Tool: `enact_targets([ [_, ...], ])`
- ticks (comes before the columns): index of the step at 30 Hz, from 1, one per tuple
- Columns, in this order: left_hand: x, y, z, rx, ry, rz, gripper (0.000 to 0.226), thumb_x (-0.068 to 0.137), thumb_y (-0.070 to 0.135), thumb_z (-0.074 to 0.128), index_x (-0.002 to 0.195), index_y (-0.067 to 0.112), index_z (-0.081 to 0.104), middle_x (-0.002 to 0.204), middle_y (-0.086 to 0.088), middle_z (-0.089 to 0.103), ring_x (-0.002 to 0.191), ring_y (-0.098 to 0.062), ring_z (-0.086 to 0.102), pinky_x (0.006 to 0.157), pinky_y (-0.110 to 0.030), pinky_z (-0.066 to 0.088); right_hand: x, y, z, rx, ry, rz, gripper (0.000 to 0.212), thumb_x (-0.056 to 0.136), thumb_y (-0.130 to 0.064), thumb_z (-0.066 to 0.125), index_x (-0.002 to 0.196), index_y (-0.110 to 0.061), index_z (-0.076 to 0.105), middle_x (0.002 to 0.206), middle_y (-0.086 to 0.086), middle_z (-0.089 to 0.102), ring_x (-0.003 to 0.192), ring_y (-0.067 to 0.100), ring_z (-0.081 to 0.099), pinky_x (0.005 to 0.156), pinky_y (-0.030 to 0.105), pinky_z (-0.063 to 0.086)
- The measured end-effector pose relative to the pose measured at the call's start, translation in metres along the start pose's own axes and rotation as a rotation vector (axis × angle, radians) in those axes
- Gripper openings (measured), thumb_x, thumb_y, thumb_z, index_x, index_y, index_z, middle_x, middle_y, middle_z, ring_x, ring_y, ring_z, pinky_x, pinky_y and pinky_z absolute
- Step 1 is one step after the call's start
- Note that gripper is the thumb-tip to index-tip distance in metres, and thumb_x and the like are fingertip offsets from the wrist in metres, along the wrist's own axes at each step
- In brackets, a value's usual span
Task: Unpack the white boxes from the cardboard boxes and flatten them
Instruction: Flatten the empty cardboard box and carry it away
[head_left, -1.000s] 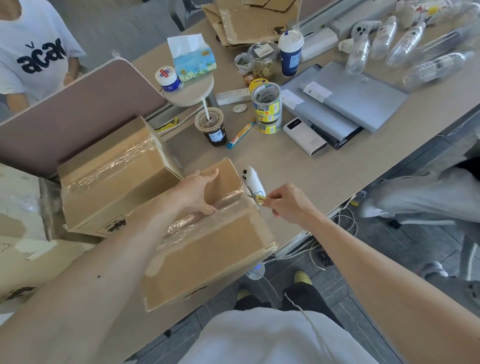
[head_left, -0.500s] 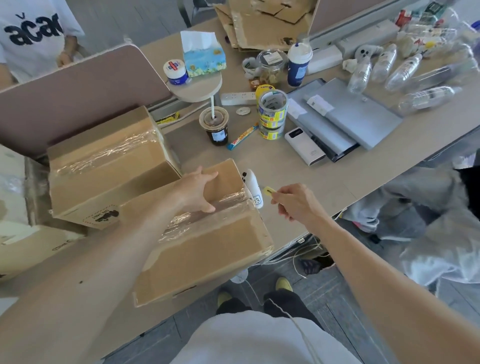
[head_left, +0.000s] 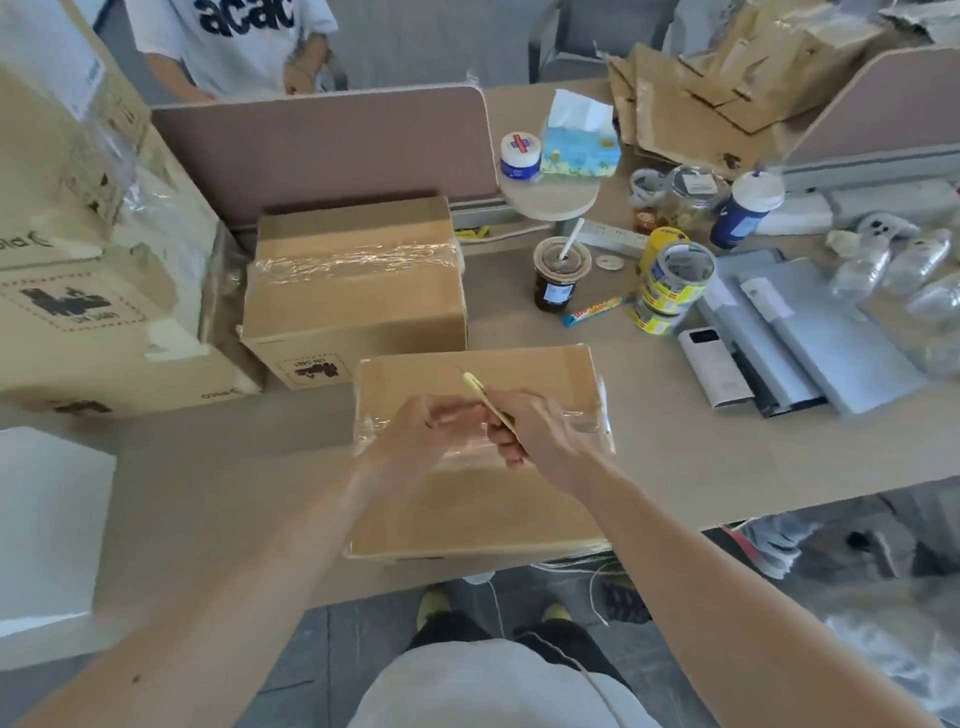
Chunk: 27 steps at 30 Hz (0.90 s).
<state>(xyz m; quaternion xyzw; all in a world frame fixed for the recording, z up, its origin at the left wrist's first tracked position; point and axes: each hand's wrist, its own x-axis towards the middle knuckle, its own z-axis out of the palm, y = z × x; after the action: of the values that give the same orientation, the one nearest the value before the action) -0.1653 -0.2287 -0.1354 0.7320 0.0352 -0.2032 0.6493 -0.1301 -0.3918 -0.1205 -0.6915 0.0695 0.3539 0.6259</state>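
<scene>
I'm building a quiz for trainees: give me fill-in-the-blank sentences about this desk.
1. The right hand holds a ___ cutter over the nearest cardboard box.
2. That box's top seam is covered with clear ___.
3. A white ___ sticks out of the dark drink cup.
Missing: yellow; tape; straw.

Matt brown cardboard box (head_left: 467, 512) w/ glossy clear tape (head_left: 577, 423); smooth matt tabletop (head_left: 727, 457).

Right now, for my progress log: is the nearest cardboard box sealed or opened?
Sealed. Clear tape spans the closed top of the cardboard box; the right hand holds a yellow cutter above it.
</scene>
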Motion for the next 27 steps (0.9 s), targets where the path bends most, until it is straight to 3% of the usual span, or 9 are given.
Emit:
enact_targets([
  [3, -0.016, -0.016, -0.016, -0.124, 0.141, -0.006, 0.014, 0.086, 0.041, 0.074, 0.098, 0.033, 0.078, 0.099, 0.0, 0.076, 0.098, -0.017, 0.067, 0.094, -0.042, 0.052, 0.009, -0.007, 0.032, -0.056, -0.05, 0.044, 0.043, 0.098, -0.03, 0.046, 0.057, -0.018, 0.048, 0.055, 0.001, 0.035, 0.049, 0.016, 0.029, 0.05, 0.029, 0.022],
  [7, -0.036, -0.034, -0.032, -0.33, 0.168, 0.015, 0.041, 0.085, 0.043, 0.075, 0.115, 0.015, 0.073, 0.104, -0.007, 0.072, 0.099, -0.027, 0.066, 0.1, -0.053, 0.05, 0.014, -0.007, 0.066, -0.053, -0.136, 0.123, 0.061, 0.098, -0.031, 0.045, 0.039, -0.02, 0.052, 0.054, 0.0, 0.032, 0.049, 0.015, 0.023, 0.05, 0.028, 0.016],
  [12, -0.047, -0.051, -0.048, -0.419, 0.331, 0.081, 0.03, 0.092, 0.024, 0.071, 0.105, -0.003, 0.071, 0.087, -0.018, 0.067, 0.08, -0.031, 0.062, 0.084, -0.048, 0.052, 0.023, -0.006, 0.094, -0.208, -0.132, 0.062, 0.048, 0.101, -0.041, 0.043, 0.064, -0.013, 0.055, 0.058, 0.004, 0.049, 0.049, 0.018, 0.043, 0.048, 0.026, 0.033],
  [15, -0.046, -0.051, -0.063, -0.431, 0.488, 0.039, 0.013, 0.094, 0.013, 0.066, 0.097, 0.001, 0.071, 0.085, -0.013, 0.075, 0.076, -0.024, 0.071, 0.071, -0.031, 0.059, 0.026, 0.0, 0.098, -0.455, -0.081, -0.12, 0.034, 0.101, -0.043, 0.046, 0.078, -0.024, 0.063, 0.077, -0.008, 0.058, 0.08, 0.019, 0.057, 0.065, 0.028, 0.046],
  [17, -0.045, -0.055, -0.076, -0.395, 0.58, -0.047, 0.009, 0.096, 0.009, 0.062, 0.091, 0.005, 0.068, 0.075, -0.002, 0.075, 0.068, -0.014, 0.072, 0.061, -0.025, 0.057, 0.027, 0.015, 0.095, -0.747, 0.048, -0.304, 0.02, 0.098, -0.038, 0.051, 0.101, -0.024, 0.066, 0.099, -0.009, 0.056, 0.1, 0.019, 0.052, 0.083, 0.032, 0.042],
  [19, -0.045, -0.066, -0.088, -0.253, 0.655, -0.094, 0.015, 0.097, 0.009, 0.06, 0.085, 0.001, 0.066, 0.062, -0.002, 0.064, 0.058, -0.018, 0.064, 0.053, -0.025, 0.051, 0.026, 0.033, 0.092, -1.049, 0.153, -0.415, 0.039, 0.094, -0.044, 0.051, 0.13, -0.029, 0.052, 0.133, -0.007, 0.047, 0.126, 0.019, 0.043, 0.102, 0.038, 0.037],
  [21, -0.047, -0.078, -0.095, -0.135, 0.658, -0.111, 0.022, 0.098, 0.01, 0.058, 0.084, -0.007, 0.061, 0.062, -0.013, 0.049, 0.056, -0.025, 0.054, 0.046, -0.024, 0.044, 0.025, 0.048, 0.089, -1.228, 0.172, -0.454, 0.055, 0.093, -0.052, 0.046, 0.144, -0.035, 0.034, 0.157, -0.005, 0.026, 0.147, 0.022, 0.021, 0.118, 0.047, 0.021],
  [23, -0.049, -0.087, -0.096, -0.019, 0.611, -0.106, 0.025, 0.099, 0.013, 0.056, 0.083, -0.005, 0.061, 0.061, -0.012, 0.047, 0.045, -0.023, 0.051, 0.039, -0.025, 0.04, 0.025, 0.059, 0.085, -1.339, 0.162, -0.401, 0.063, 0.095, -0.059, 0.038, 0.151, -0.037, 0.019, 0.164, -0.004, 0.007, 0.152, 0.024, 0.002, 0.122, 0.051, 0.004],
  [27, -0.051, -0.099, -0.095, 0.169, 0.564, -0.058, 0.031, 0.094, 0.03, 0.055, 0.077, 0.006, 0.066, 0.057, -0.008, 0.058, 0.046, -0.011, 0.047, 0.048, -0.034, 0.038, 0.029, 0.072, 0.08, -1.416, 0.198, -0.37, 0.066, 0.097, -0.064, 0.023, 0.155, -0.036, 0.007, 0.166, -0.004, -0.003, 0.152, 0.025, -0.005, 0.122, 0.048, -0.006],
])
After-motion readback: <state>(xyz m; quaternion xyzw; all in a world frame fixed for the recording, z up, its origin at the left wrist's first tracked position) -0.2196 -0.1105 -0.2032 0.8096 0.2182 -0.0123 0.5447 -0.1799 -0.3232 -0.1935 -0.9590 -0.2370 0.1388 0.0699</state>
